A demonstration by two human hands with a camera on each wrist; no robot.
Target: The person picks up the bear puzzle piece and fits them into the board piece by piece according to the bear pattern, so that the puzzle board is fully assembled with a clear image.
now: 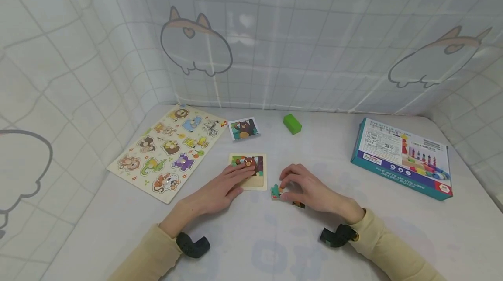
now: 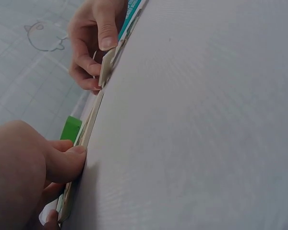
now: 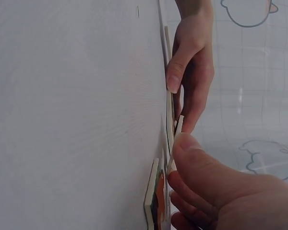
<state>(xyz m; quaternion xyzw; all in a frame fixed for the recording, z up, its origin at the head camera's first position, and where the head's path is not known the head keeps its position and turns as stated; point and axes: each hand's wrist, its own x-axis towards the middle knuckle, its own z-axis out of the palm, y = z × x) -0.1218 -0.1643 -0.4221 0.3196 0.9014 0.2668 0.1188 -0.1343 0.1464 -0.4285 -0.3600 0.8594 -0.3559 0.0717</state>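
Observation:
A small wooden puzzle frame [image 1: 260, 182] with a bear picture lies on the table. My left hand [image 1: 224, 187] rests across it, fingers stretched over the bear, thumb at the near edge in the left wrist view. Just to the right, my right hand [image 1: 310, 188] pinches a puzzle piece [image 1: 275, 192] between thumb and fingers; it is tilted up off the table in the left wrist view. Another puzzle piece [image 1: 298, 204], dark and orange, lies partly hidden below that hand. The right wrist view shows this loose piece [image 3: 151, 194] edge-on.
Behind the frame lies a bear picture card [image 1: 244, 129], with a green block [image 1: 292, 124] to its right. A large animal puzzle board [image 1: 159, 152] is on the left. A boxed bead set [image 1: 402, 158] lies at the right.

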